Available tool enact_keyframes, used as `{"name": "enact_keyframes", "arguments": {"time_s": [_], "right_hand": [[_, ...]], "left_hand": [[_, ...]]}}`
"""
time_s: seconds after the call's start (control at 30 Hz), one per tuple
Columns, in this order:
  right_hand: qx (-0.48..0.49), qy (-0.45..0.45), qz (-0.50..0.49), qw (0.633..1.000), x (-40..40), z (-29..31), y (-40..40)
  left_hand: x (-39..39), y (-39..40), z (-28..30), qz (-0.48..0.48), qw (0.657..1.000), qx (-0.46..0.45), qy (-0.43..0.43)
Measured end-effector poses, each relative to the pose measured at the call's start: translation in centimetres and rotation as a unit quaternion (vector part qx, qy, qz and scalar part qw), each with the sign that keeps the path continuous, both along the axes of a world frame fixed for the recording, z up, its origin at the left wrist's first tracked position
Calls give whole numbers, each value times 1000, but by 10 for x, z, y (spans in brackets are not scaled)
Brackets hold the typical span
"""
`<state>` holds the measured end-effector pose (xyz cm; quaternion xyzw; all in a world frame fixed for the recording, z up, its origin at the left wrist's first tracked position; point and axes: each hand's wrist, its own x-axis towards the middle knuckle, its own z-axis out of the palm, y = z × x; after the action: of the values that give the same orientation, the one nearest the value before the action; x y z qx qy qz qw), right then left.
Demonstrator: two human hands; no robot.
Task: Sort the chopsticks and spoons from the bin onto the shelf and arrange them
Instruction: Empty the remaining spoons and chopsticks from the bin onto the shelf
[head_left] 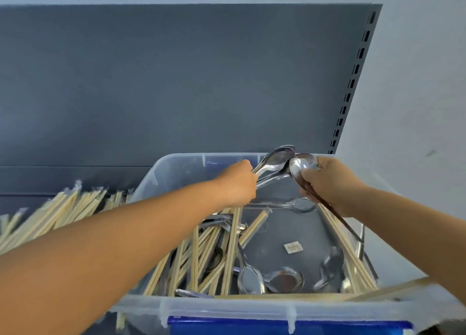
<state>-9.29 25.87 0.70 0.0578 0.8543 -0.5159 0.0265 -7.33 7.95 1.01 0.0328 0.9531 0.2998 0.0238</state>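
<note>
A clear plastic bin [161, 173] stands in front of me and holds wrapped wooden chopsticks [201, 254] and loose metal spoons [285, 279]. Above the bin's far end, my left hand [239, 183] grips the handles of a bunch of metal spoons [276, 159], their bowls pointing up and right. My right hand [330, 183] holds one more metal spoon [301, 164] by its neck, with the bowl touching that bunch and the dark handle running down to the right. A spread of wrapped chopsticks [58, 211] lies on the dark shelf [50, 178] to the left of the bin.
The shelf's dark grey back panel [176, 82] rises behind the bin, with a slotted upright [353, 75] at its right edge. A pale wall [416, 107] is to the right. The bin's near rim has a blue latch [277, 327].
</note>
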Motion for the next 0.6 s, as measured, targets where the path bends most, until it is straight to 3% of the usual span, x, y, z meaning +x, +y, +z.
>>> {"name": "enact_keyframes", "arguments": {"time_s": [0.2,0.43,0.6], "right_hand": [[-94,-38,39,994,7,15,-59],[-153,-51,86,983,28,31,-170],[-207,-69,161,963,65,43,-273]], "left_hand": [[25,-38,19,71,997,0,2],[68,-105,34,162,967,195,-34],[113,-192,40,213,942,259,-27]]}}
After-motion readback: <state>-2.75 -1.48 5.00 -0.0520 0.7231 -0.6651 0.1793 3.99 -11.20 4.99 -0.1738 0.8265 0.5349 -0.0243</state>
